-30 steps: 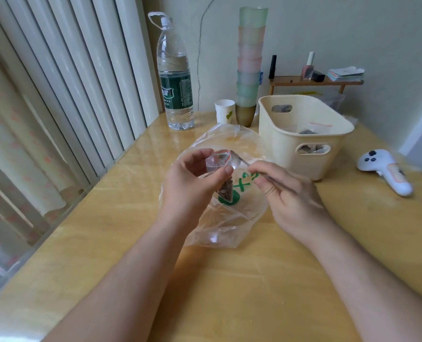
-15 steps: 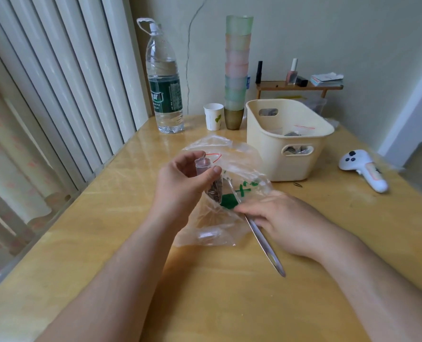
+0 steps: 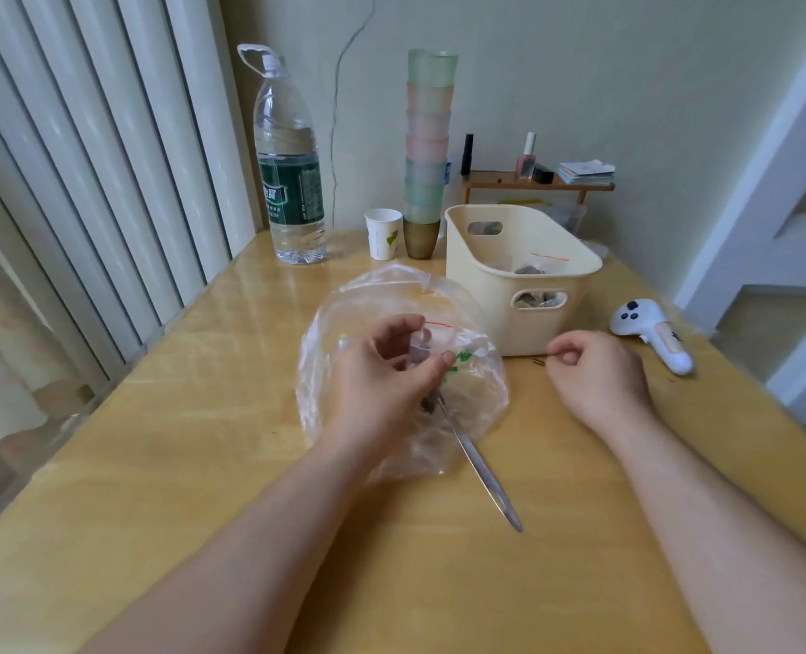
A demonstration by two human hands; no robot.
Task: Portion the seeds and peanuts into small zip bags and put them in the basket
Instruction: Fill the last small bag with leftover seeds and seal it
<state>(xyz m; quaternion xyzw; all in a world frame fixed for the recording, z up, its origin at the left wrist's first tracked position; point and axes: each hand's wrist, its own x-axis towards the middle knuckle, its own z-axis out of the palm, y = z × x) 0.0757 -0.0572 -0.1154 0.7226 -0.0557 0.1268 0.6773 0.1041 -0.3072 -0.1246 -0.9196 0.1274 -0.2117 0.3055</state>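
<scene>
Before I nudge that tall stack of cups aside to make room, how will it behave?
The stack of cups is probably tippy: it stands many cups high on one narrow base. It looks like light plastic, so a low, slow push is safer. The paper cup beside it may get knocked.

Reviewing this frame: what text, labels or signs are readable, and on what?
Water bottle, green label: white characters, too blurred to read.
Large plastic bag: green print, partly hidden, unreadable.
Paper cup: green leaf motif, no words.
Booklets on the shelf: print too small.
</scene>
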